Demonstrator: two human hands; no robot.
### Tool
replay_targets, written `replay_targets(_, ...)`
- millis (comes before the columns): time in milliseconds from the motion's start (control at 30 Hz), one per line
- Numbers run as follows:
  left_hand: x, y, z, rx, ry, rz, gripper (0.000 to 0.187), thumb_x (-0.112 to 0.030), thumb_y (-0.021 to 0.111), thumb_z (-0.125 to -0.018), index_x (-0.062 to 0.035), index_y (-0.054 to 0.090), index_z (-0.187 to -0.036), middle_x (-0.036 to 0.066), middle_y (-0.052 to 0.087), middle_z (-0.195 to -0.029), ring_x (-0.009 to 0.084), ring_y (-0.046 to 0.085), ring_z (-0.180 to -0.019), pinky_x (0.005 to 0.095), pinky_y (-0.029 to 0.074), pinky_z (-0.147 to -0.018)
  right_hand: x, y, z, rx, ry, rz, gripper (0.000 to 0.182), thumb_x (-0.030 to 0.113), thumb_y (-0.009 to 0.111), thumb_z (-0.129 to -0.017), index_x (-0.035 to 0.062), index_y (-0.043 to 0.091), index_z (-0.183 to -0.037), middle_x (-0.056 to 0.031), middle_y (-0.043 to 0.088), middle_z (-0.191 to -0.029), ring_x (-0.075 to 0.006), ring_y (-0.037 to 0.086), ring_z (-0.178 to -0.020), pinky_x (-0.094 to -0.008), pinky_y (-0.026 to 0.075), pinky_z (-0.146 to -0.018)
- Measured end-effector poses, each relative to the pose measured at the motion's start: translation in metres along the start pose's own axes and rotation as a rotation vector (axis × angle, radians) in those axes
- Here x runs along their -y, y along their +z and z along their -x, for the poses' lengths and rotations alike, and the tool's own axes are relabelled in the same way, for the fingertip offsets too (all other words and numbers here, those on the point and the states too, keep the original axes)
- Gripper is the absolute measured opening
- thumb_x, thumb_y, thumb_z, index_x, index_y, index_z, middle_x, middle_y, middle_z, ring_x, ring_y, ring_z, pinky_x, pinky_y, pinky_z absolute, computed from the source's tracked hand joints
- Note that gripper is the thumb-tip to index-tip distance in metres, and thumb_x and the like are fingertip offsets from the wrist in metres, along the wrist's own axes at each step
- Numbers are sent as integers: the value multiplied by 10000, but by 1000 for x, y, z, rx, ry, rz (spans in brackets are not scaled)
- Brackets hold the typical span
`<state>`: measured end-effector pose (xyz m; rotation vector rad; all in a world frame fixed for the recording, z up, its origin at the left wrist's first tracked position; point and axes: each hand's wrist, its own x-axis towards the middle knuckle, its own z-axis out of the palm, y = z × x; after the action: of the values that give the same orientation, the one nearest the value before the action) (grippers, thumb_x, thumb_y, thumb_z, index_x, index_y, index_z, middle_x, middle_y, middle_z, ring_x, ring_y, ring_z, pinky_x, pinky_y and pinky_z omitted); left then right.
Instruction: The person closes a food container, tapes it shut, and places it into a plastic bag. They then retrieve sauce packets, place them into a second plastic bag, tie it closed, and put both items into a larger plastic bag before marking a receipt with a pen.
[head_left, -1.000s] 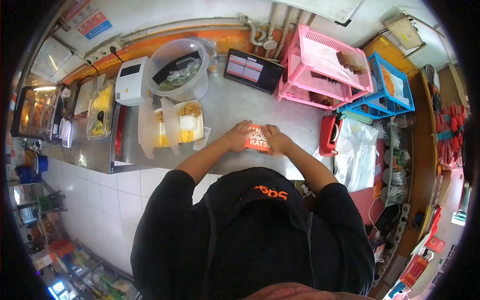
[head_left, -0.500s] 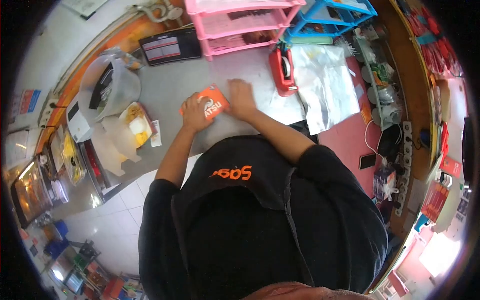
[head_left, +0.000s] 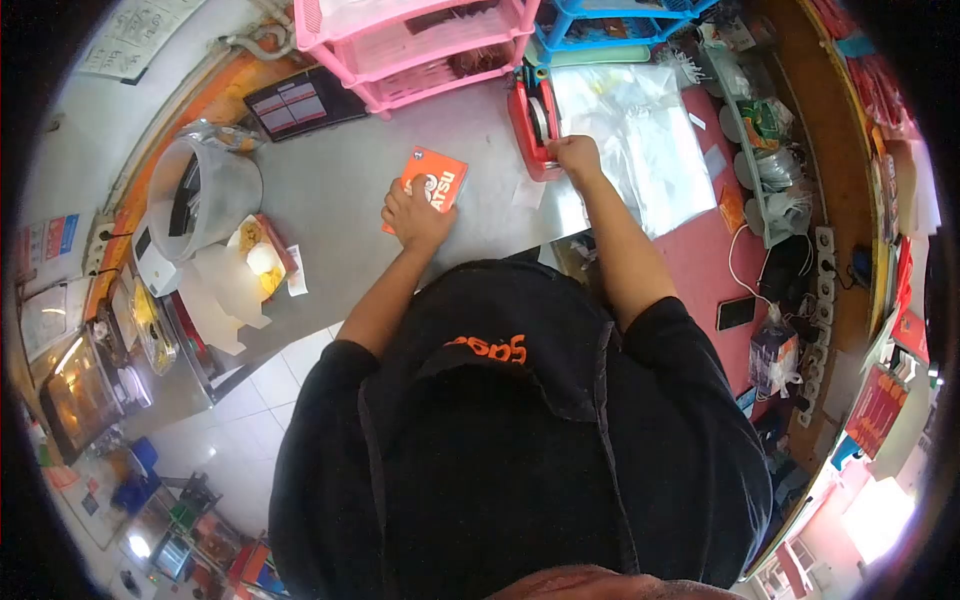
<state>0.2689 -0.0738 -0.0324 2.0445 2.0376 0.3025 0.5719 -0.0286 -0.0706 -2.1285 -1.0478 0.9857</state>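
An orange box (head_left: pixel 446 176) with white lettering lies on the grey metal table (head_left: pixel 330 210). My left hand (head_left: pixel 418 213) rests over its lower part, fingers spread across the top. To the right, my right hand (head_left: pixel 577 158) is at the near end of a red tape dispenser (head_left: pixel 524 125), its fingers closed; whatever they pinch there is too small to make out. A roll of tape sits in the dispenser. Just left of my right hand, a small pale slip (head_left: pixel 528 193) lies on the table.
Pink shelves (head_left: pixel 430 55) and blue shelves (head_left: pixel 620 22) stand at the back. Clear plastic sheets (head_left: pixel 650 150) lie right of the dispenser. At the left are a translucent tub (head_left: pixel 240 185), a tablet (head_left: pixel 300 105) and an open food packet (head_left: pixel 262 262). A phone (head_left: pixel 735 313) lies far right.
My right hand has moved from beside the box to the tape dispenser and closed there. The orange box is turned more upright under my left hand. The view has shifted.
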Motion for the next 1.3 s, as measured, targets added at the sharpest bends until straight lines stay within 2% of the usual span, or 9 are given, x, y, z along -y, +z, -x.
replay_targets(100,-9,9,-2,9,26,10,695,-337,774,-615,-221,492,-1240,170,369,-1318,350,359,-1215,481,257,-1008,6,4,8,10,40,-164,220,244,683,-795,34,746,-803,-148,703,-724,-235,695,-700,-359,513,-647)
replay_targets(200,-12,11,-3,47,38,-8,748,-348,794,-597,-231,467,-1260,170,355,-1330,354,348,-1223,478,254,-1008,17,-8,46,-80,-36,-219,104,77,659,-814,-18,694,-789,-63,654,-693,-119,562,-589,-271,443,-561)
replay_targets(500,-4,-7,-13,312,74,-92,886,-355,801,-558,-213,396,-1333,185,282,-1406,380,331,-1260,514,277,-1018,-20,1,76,-56,213,-364,90,102,673,-775,20,686,-740,-87,672,-685,-166,626,-636,-309,473,-593)
replay_targets(600,4,-3,-5,298,105,-98,903,-343,796,-559,-205,387,-1351,196,269,-1423,391,333,-1271,527,282,-1024,-109,9,72,-59,234,54,67,74,666,-781,16,697,-781,-91,668,-695,-163,620,-641,-320,494,-629)
replay_targets(767,4,5,3,148,112,-32,864,-333,782,-580,-189,407,-1346,194,301,-1405,393,359,-1250,525,289,-1017,-38,46,106,166,-182,-217,83,59,627,-826,20,701,-826,-76,671,-770,-148,618,-701,-302,493,-684)
replay_targets(867,-3,7,-1,104,88,23,830,-343,772,-613,-179,415,-1344,190,321,-1391,390,368,-1240,523,300,-1006,25,100,103,307,-369,-184,174,210,698,-838,50,660,-783,-85,630,-698,-129,565,-632,-302,467,-611)
replay_targets(967,-2,8,-1,103,26,37,841,-357,775,-629,-173,398,-1358,190,328,-1385,384,378,-1231,523,320,-984,69,118,112,217,-266,310,303,316,772,-767,46,638,-731,-106,628,-702,-152,588,-649,-322,477,-618)
replay_targets(1067,6,8,-5,127,-33,65,888,-360,785,-620,-171,366,-1380,196,317,-1391,383,380,-1230,523,327,-976,84,110,111,161,-190,385,401,392,827,-693,48,621,-712,-97,622,-692,-157,600,-633,-325,488,-606)
replay_targets(1300,22,-5,-7,199,-66,200,906,-365,792,-617,-165,354,-1385,199,311,-1400,402,362,-1262,540,331,-1005,31,141,96,435,-16,-523,294,246,818,-732,22,667,-847,-69,674,-774,-127,604,-586,-264,478,-518)
